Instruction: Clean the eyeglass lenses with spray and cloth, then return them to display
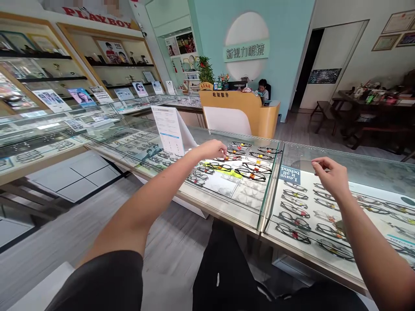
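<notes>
My left hand (212,149) reaches out over the glass display counter (223,199), fingers curled down and closed. Its fingertips meet the near end of a pair of eyeglasses (234,159); whether they grip it is hidden. Around it lie several more dark-framed eyeglasses (250,174) with small orange or red tags, and a pair over a bright yellow strip (218,166). To the right, my right hand (332,176) hovers above the adjoining counter, thumb and forefinger pressed together. Anything between them is too small to make out. Below it, rows of eyeglasses (295,218) show through the glass.
A white folded sign (168,129) stands on the counter left of my left arm. Behind the counter, a person (263,88) sits at a wooden cashier desk (231,98). Lit shelves (119,65) line the left wall; a wooden table (372,101) holds clutter at right.
</notes>
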Action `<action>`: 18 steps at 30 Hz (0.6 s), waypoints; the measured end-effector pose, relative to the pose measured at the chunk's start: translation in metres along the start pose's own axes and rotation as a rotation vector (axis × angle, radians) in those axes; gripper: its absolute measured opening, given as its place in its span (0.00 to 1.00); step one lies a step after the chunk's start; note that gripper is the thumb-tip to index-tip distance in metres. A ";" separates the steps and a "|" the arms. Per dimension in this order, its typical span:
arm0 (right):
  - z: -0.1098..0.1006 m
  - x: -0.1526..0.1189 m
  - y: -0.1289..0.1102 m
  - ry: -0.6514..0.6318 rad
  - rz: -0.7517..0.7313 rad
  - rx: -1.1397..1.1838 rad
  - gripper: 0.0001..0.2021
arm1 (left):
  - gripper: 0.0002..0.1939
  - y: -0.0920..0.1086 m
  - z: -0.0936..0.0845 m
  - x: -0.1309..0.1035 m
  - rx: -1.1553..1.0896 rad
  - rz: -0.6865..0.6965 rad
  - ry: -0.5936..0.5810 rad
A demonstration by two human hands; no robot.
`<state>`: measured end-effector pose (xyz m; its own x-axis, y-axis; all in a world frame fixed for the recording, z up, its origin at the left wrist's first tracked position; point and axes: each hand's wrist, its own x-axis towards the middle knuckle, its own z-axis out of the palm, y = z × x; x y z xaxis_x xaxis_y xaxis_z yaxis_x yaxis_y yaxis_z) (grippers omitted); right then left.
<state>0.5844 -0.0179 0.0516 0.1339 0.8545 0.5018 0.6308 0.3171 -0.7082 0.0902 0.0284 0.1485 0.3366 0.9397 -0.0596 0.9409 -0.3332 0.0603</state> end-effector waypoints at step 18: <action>-0.002 -0.002 0.008 -0.001 0.034 -0.049 0.13 | 0.12 -0.014 0.044 0.075 0.203 -0.076 -0.228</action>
<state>0.5904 -0.0174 0.0459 0.1551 0.8651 0.4769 0.6628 0.2668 -0.6996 0.1035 0.1001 0.0990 0.2431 0.9288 -0.2796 0.9441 -0.2928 -0.1517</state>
